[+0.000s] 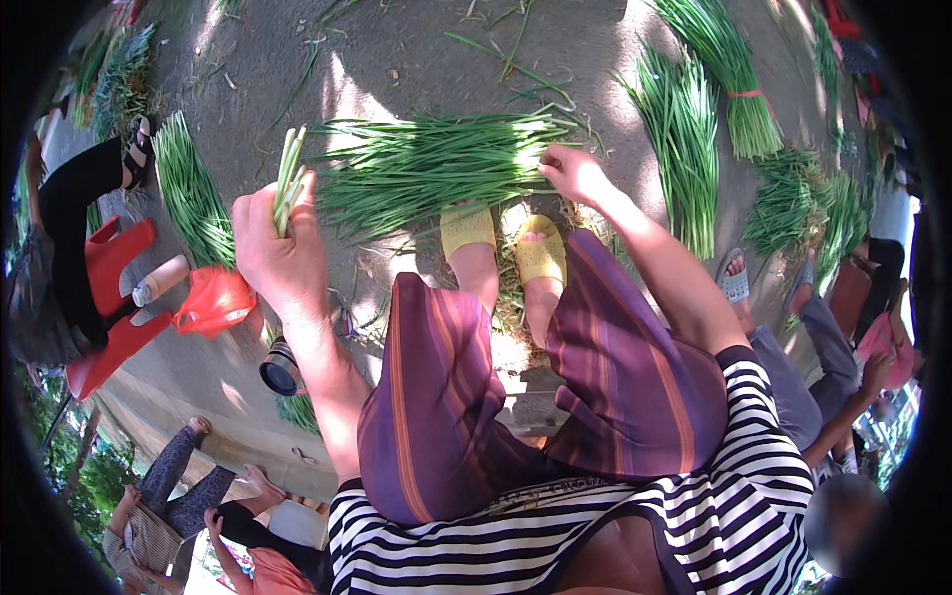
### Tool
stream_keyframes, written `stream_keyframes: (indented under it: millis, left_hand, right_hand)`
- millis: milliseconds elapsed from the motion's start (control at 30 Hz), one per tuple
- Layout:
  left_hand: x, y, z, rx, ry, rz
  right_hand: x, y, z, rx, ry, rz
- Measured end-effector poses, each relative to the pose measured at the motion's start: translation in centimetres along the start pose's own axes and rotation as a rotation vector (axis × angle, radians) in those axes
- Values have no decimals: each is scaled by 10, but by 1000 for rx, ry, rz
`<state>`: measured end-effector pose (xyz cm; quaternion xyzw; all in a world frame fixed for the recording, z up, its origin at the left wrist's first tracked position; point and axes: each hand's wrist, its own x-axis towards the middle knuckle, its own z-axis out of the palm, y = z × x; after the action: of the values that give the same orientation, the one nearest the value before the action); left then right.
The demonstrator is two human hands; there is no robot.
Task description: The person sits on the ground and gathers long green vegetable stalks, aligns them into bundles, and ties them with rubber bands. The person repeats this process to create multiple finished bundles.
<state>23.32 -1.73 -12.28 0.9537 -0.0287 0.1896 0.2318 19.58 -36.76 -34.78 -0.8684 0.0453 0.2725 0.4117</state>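
My left hand (279,245) is raised at the left, closed around a few pale green stalks (288,182) that point upward. In front of my feet lies a wide pile of long green stalks (439,163), probably garlic chives, with its leafy tips towards the left and its pale ends towards the right. My right hand (573,172) is at the pale right end of this pile, fingertips bent close together against the stalks. Whether it grips any of them cannot be told. The pile's near edge touches or covers the toes of my left yellow slipper (468,227).
More green bundles lie right (677,141) and left (195,193); one at the upper right has a pink tie (745,94). Red plastic stools (119,260), a bottle (161,280), a red plastic bag (214,301) and a dark-lidded container (280,368) stand left. People sit on both sides.
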Motion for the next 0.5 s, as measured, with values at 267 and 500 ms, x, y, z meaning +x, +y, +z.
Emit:
stream_keyframes:
  millis: [267, 500]
  left_hand:
    - [-29, 15, 29, -138, -275, -91]
    - [-48, 32, 60, -343, -486, 236]
  right_hand:
    - [-31, -45, -28, 1102, -372, 292]
    - [-52, -84, -32, 1173, -490, 272]
